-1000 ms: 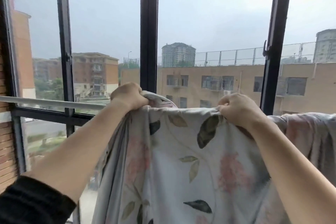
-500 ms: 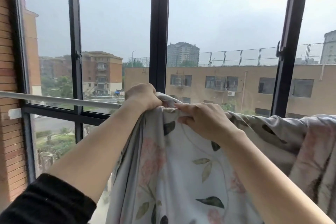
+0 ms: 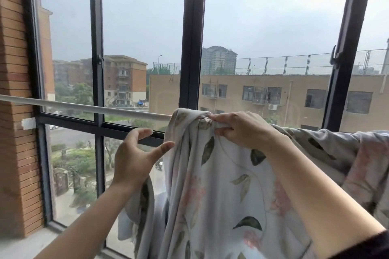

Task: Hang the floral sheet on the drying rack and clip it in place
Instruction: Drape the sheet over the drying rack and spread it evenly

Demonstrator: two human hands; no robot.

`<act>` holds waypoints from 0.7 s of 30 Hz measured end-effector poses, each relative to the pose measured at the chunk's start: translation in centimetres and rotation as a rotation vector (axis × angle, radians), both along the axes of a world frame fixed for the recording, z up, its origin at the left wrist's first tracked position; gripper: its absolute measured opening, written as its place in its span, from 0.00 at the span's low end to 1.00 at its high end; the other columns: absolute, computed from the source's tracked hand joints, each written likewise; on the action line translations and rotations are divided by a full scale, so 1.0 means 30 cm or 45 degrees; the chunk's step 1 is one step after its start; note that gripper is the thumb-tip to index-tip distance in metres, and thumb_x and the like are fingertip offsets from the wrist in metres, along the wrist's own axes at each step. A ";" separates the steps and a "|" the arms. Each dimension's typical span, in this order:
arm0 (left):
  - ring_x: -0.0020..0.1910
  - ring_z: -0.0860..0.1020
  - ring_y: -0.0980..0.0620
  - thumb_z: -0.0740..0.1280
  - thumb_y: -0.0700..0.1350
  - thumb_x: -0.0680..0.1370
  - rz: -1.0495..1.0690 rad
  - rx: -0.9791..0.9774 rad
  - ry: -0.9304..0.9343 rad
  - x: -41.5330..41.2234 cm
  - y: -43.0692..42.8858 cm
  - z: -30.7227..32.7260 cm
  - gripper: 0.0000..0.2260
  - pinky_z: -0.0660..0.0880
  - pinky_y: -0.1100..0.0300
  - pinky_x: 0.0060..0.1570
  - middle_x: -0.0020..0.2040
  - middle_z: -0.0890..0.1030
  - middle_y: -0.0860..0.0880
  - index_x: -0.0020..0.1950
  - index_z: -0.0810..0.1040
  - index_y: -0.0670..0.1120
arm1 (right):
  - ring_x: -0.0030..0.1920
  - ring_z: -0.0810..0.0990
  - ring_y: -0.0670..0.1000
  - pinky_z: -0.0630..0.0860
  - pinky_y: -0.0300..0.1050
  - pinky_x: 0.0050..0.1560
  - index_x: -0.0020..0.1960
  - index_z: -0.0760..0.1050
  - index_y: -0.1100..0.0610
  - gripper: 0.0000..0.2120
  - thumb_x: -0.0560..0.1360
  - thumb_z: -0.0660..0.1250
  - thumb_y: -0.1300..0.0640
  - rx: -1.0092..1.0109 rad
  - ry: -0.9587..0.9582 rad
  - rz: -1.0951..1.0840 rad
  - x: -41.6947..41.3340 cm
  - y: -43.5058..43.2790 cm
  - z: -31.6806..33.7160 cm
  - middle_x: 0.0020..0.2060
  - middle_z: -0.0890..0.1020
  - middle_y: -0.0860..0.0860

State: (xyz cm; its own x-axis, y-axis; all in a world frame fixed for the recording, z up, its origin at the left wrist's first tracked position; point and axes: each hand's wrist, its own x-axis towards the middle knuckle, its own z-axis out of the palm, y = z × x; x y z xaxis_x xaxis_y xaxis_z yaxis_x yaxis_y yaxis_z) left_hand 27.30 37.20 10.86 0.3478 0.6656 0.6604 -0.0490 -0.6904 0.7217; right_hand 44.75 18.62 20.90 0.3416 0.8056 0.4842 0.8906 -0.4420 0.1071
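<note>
I see the floral sheet draped over the drying rack pole, filling the lower centre and lower right of the frame. The pole is a pale bar whose long axis runs from the left edge, about mid-height, slightly downward toward the centre, where it disappears under the cloth. The sheet's upper edge follows that same line on toward the right edge of the frame, bunched and wrinkled there, while its length hangs straight down out of the bottom of the frame. Its left border falls in loose vertical folds just right of my left hand.

My right hand, centre of the frame, has its grip closed on a gathered fold at the top left corner of the sheet, right where the cloth crosses the pole; fingers are curled over the fabric and the thumb presses from below.

My left hand, lower centre-left, has its grip spread, fingers apart and slightly curved, thumb pointing right with its tip at the sheet's hanging left edge. I cannot tell whether the thumb actually touches the cloth. The hand is below the bare stretch of pole and holds nothing.

Behind everything stands the dark window frame, with a brick wall along the left edge.
</note>
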 end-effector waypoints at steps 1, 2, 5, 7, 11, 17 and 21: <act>0.59 0.75 0.56 0.73 0.72 0.58 -0.031 -0.057 0.036 -0.007 0.012 -0.038 0.40 0.73 0.55 0.60 0.58 0.78 0.55 0.62 0.75 0.50 | 0.66 0.74 0.56 0.70 0.46 0.57 0.72 0.63 0.34 0.23 0.78 0.61 0.41 -0.004 -0.003 0.004 -0.001 0.001 0.000 0.67 0.76 0.46; 0.61 0.74 0.56 0.71 0.74 0.56 -0.066 -0.107 0.089 -0.007 0.028 -0.075 0.43 0.73 0.53 0.62 0.60 0.78 0.56 0.64 0.74 0.50 | 0.65 0.74 0.56 0.70 0.46 0.58 0.72 0.63 0.34 0.23 0.78 0.61 0.41 -0.004 -0.005 0.004 -0.001 0.002 -0.001 0.67 0.76 0.47; 0.63 0.73 0.56 0.68 0.77 0.55 -0.224 -0.163 0.308 0.015 0.038 -0.157 0.52 0.71 0.53 0.63 0.64 0.74 0.58 0.72 0.66 0.50 | 0.65 0.74 0.57 0.71 0.47 0.57 0.71 0.64 0.33 0.23 0.77 0.61 0.40 0.006 0.012 -0.015 0.003 0.006 -0.002 0.67 0.76 0.47; 0.64 0.73 0.57 0.70 0.75 0.56 -0.388 -0.272 0.357 0.049 0.025 -0.187 0.52 0.71 0.57 0.62 0.64 0.73 0.59 0.73 0.65 0.50 | 0.65 0.74 0.56 0.71 0.46 0.58 0.71 0.63 0.33 0.23 0.77 0.61 0.39 0.015 0.024 -0.019 0.004 0.006 -0.003 0.67 0.76 0.45; 0.46 0.83 0.55 0.78 0.54 0.65 -0.562 -0.428 0.365 0.129 -0.040 -0.224 0.23 0.76 0.69 0.39 0.46 0.86 0.51 0.56 0.79 0.46 | 0.66 0.74 0.56 0.71 0.46 0.58 0.71 0.64 0.33 0.23 0.77 0.62 0.40 0.034 0.022 -0.003 0.000 -0.006 -0.002 0.67 0.76 0.44; 0.31 0.80 0.61 0.75 0.41 0.71 -0.645 -0.514 0.475 0.125 -0.110 -0.260 0.03 0.74 0.67 0.29 0.29 0.82 0.56 0.41 0.83 0.48 | 0.66 0.73 0.56 0.70 0.45 0.58 0.72 0.65 0.36 0.23 0.78 0.63 0.43 0.031 0.041 0.002 0.007 -0.021 0.000 0.67 0.75 0.45; 0.23 0.76 0.60 0.76 0.42 0.71 -0.622 -0.612 0.443 0.084 -0.102 -0.245 0.04 0.69 0.69 0.24 0.27 0.81 0.53 0.42 0.83 0.44 | 0.67 0.73 0.54 0.69 0.44 0.57 0.71 0.66 0.36 0.23 0.78 0.63 0.43 0.048 0.057 0.014 0.013 -0.014 0.003 0.67 0.75 0.44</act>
State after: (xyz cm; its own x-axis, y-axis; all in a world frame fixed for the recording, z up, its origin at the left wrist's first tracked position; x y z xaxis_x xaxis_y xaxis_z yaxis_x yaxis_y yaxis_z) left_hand 29.81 34.12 3.51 0.8110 0.5690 0.1358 0.0173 -0.2553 0.9667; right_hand 45.13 18.20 20.99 0.3547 0.7910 0.4985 0.8991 -0.4349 0.0504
